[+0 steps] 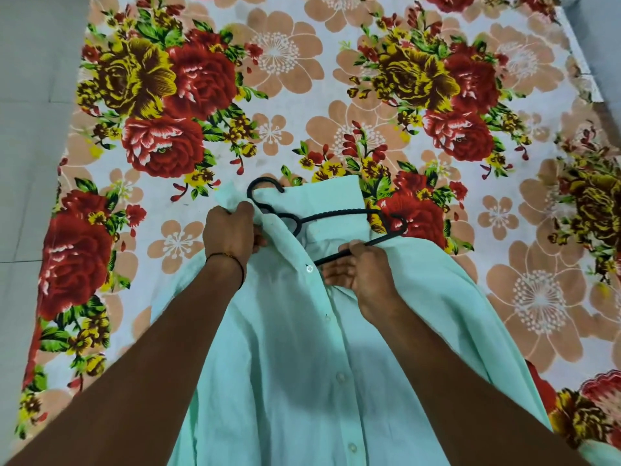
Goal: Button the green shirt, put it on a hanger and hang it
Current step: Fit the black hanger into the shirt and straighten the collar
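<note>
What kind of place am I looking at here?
Probably a bedroom at home: a floral sheet spread flat, grey floor tiles beside it, and a green shirt half on a black hanger.

The shirt (302, 364) is pale mint green with white buttons; the hanger (339, 215) is black; the bedsheet (302, 95) — white — carries red, yellow and peach flowers with green leaves.

The green shirt (302, 381) is thin, matt woven cloth, creased where the left hand (230, 230) bunches it and smoother below both grips. Its buttons (340, 377), running down from beside the right hand (366, 274), look like pale plastic with a faint sheen. The hanger (339, 215) held in that hand is black and matt, and its bar beyond the grip is ribbed like a twist. Beneath lies a matt printed cloth bedsheet (285, 79).
</note>
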